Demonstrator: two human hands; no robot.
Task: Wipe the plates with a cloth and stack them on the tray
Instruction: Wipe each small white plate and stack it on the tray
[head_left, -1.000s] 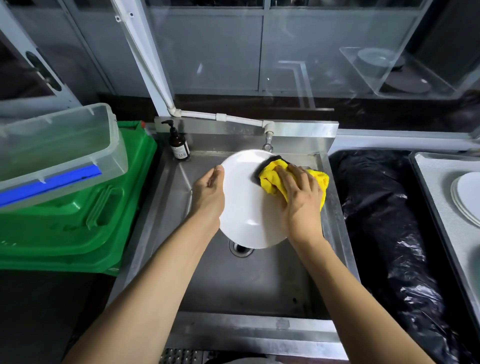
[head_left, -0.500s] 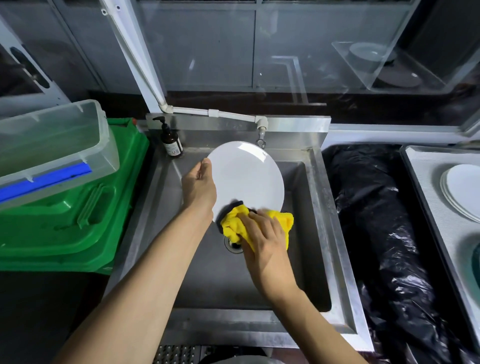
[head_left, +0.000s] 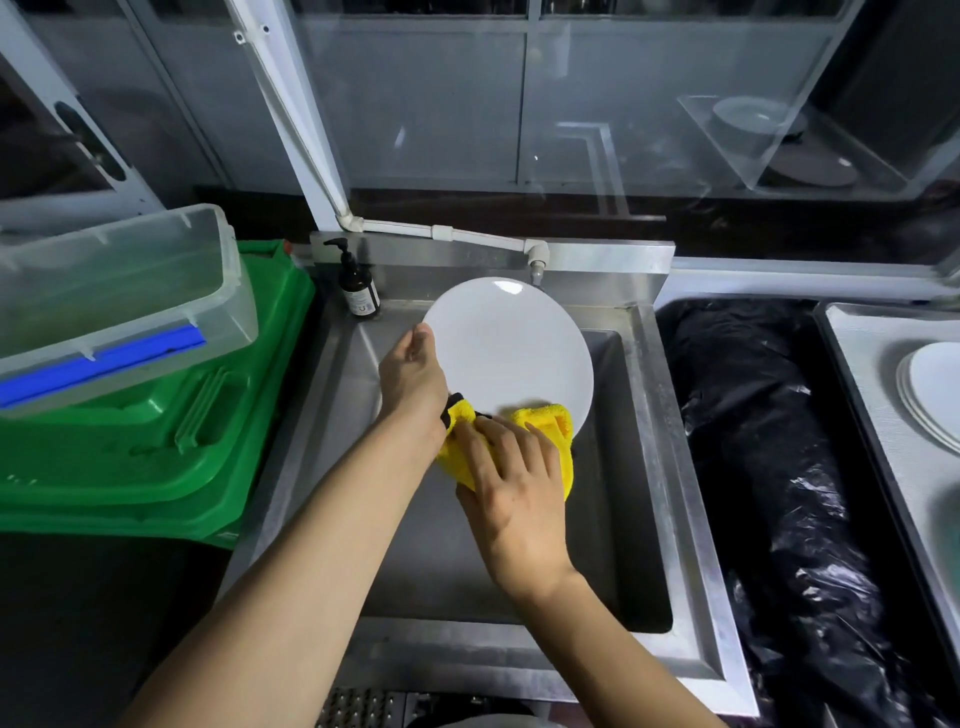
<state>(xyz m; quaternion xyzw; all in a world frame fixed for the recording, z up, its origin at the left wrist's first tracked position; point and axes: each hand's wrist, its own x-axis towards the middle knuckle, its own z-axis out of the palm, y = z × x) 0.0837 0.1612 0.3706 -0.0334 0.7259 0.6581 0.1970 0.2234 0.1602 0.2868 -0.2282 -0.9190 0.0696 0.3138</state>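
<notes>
A round white plate (head_left: 511, 348) is held tilted over the stainless steel sink (head_left: 675, 467), its face turned up toward the camera. The left hand (head_left: 413, 379) grips it at the left rim, thumb on the face and fingers out of sight behind. The right hand (head_left: 514, 488) lies with bent fingers over a bunched yellow cloth (head_left: 548, 423), pressing it against the plate's near, lower edge (whether the cloth wraps under the rim is hidden). The face above the cloth is bare and looks clean, so I judge the wiping of this plate to be well along.

The next move turns on the way to the pale grey tray (head_left: 872, 364). It lies to the right of the sink, well apart, with a crumpled black plastic bag (head_left: 753, 441) between them. A stack of white plates (head_left: 935, 400) already sits on it at the frame's edge. The right hand is nearer to that tray, yet it carries the cloth, while the plate is in the farther left hand. The plate would probably have to cross the body, or change hands, before being laid flat on the stack.
</notes>
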